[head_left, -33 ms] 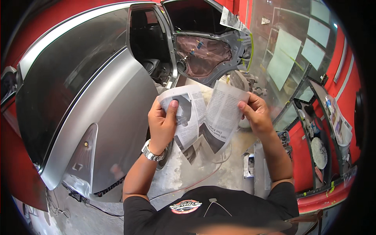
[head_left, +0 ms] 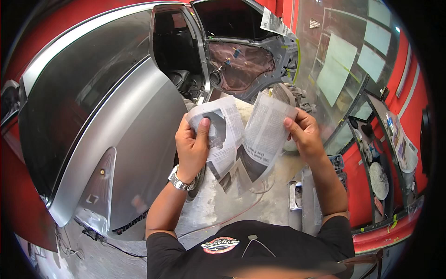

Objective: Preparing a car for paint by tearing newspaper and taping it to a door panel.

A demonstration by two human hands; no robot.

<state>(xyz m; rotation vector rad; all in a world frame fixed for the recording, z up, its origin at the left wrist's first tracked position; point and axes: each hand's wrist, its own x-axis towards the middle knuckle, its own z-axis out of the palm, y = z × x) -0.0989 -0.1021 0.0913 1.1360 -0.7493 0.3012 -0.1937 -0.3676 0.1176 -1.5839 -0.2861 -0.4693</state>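
A creased sheet of newspaper [head_left: 268,128] hangs in front of me, held at both sides, with a deep V-shaped gap in its top edge. My left hand [head_left: 193,146] pinches its left part, thumb on top over a grey printed picture. On the opposite side my right hand [head_left: 304,134] grips the upper right part between thumb and fingers. Its lower edge ends in pointed corners. The fingers behind the paper are mostly hidden. A metal watch [head_left: 181,180] is on my left wrist.
To the left stands a silver car body [head_left: 144,116]. Its open door [head_left: 241,65], stripped of trim, is beyond the paper. On the right are a glass panel with taped sheets [head_left: 338,69] and a rack [head_left: 378,162]. A reddish hose [head_left: 223,223] crosses the concrete floor [head_left: 204,211].
The newspaper has shifted very slightly between my hands. Both hands keep their grip in almost the same place.
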